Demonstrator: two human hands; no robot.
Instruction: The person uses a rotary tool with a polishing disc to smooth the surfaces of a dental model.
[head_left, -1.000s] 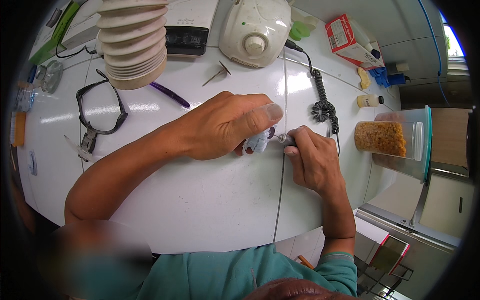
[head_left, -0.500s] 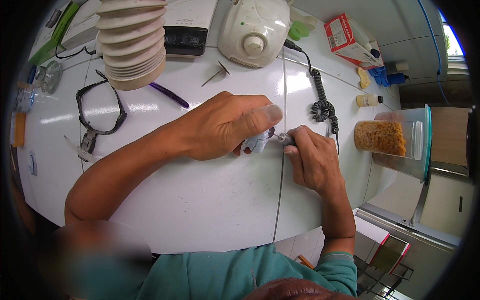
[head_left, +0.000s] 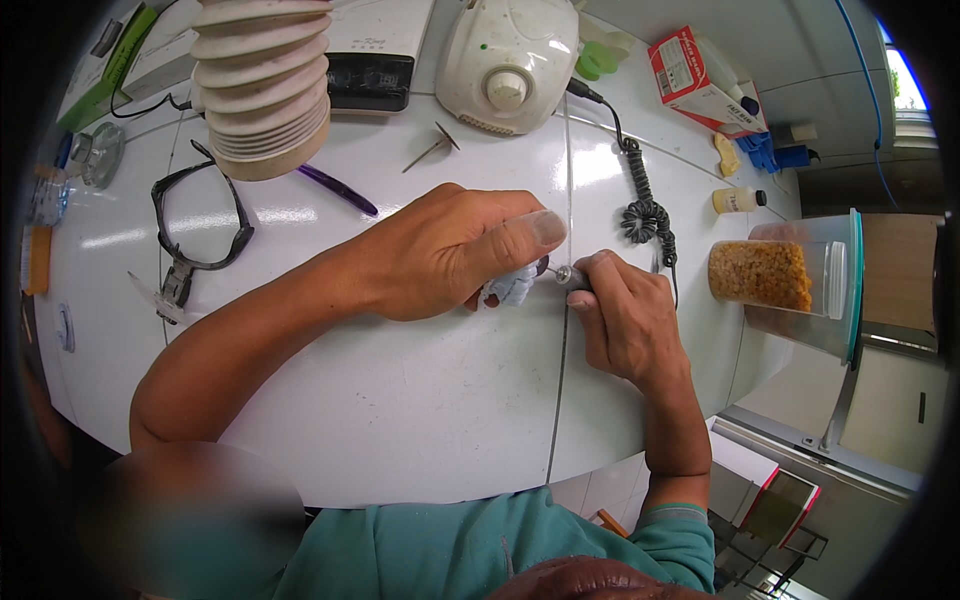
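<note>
Near the middle of the white table, my left hand (head_left: 450,248) is closed on a small pale blue lumpy piece (head_left: 514,287). Its thumb lies along the top, and most of the piece is hidden under the fingers. My right hand (head_left: 632,315) grips a rotary tool handpiece (head_left: 573,278) with a metal nose, held like a pen. The thin bit of the tool points left at the pale blue piece, beside a small dark spot by my left thumb. Whether the bit touches the piece I cannot tell.
A white control box with a knob (head_left: 508,90) and coiled black cord (head_left: 645,200) stand behind my hands. A ribbed white hose (head_left: 265,90) hangs at upper left. Black-framed glasses (head_left: 243,225), a purple pen (head_left: 338,190) and a disc on a shaft (head_left: 432,150) lie nearby. A tub of yellow granules (head_left: 762,277) stands right.
</note>
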